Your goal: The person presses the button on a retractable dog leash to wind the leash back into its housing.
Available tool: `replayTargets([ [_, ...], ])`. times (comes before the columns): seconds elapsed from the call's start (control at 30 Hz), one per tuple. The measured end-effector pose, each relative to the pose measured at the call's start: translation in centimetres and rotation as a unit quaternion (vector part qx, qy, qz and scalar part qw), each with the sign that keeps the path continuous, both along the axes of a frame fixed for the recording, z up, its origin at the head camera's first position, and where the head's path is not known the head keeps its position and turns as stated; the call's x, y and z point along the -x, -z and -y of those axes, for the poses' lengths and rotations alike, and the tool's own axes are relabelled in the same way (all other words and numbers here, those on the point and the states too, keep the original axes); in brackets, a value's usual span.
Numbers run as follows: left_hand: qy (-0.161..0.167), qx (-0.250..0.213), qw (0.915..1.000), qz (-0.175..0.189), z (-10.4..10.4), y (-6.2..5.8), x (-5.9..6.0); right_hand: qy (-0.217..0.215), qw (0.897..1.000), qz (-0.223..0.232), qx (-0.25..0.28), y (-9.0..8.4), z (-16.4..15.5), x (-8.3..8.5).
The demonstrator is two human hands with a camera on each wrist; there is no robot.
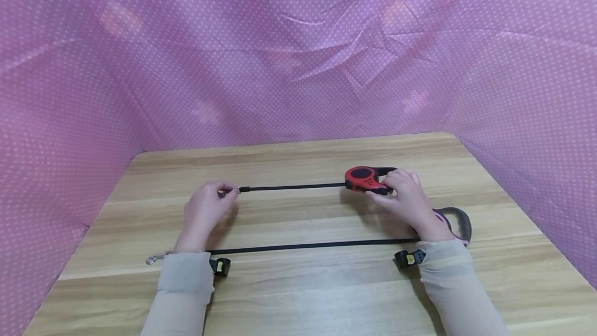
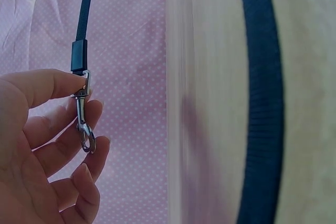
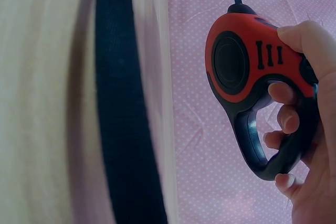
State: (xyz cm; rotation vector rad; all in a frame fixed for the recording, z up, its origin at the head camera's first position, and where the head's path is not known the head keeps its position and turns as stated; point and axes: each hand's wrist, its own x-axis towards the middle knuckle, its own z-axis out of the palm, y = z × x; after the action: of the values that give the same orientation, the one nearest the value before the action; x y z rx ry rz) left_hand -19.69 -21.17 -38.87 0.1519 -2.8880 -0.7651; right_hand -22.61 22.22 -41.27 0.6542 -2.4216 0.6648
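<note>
Two leashes lie on a wooden table [image 1: 298, 299] walled by pink dotted cloth [image 1: 140, 66]

Light wooden table [image 1: 298, 294] with plank grain, pink dotted cloth [image 1: 298, 56] around its far and side edges. On it: a second leash, its black strap [image 1: 308, 246] stretched left to right near the front, metal clip [image 1: 153, 259] at the left end, grey-and-pink handle [image 1: 459, 222] at the right. Red leash looks held just above the wood.
</note>
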Motion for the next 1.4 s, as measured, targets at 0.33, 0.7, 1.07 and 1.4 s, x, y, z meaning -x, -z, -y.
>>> replayTargets([
  [0.33, 0.007, -0.007, 1.0000, -0.001, -0.3, 0.1, 0.0, -0.004, 1.000, -0.004, -0.006, 0.1, 0.2, 0.0],
  [0.7, 0.016, -0.003, 0.9999, 0.000, -0.5, 0.1, 0.1, -0.005, 1.000, 0.004, -0.007, 0.0, 0.4, 0.0],
  [1.07, 0.024, 0.001, 0.9996, 0.013, -0.8, 0.2, 0.2, -0.003, 1.000, 0.014, -0.012, -0.1, 0.6, -0.1],
  [1.4, 0.028, 0.001, 0.9996, 0.007, -1.0, 0.1, 0.2, -0.007, 1.000, 0.008, -0.006, 0.0, 0.7, 0.0],
])
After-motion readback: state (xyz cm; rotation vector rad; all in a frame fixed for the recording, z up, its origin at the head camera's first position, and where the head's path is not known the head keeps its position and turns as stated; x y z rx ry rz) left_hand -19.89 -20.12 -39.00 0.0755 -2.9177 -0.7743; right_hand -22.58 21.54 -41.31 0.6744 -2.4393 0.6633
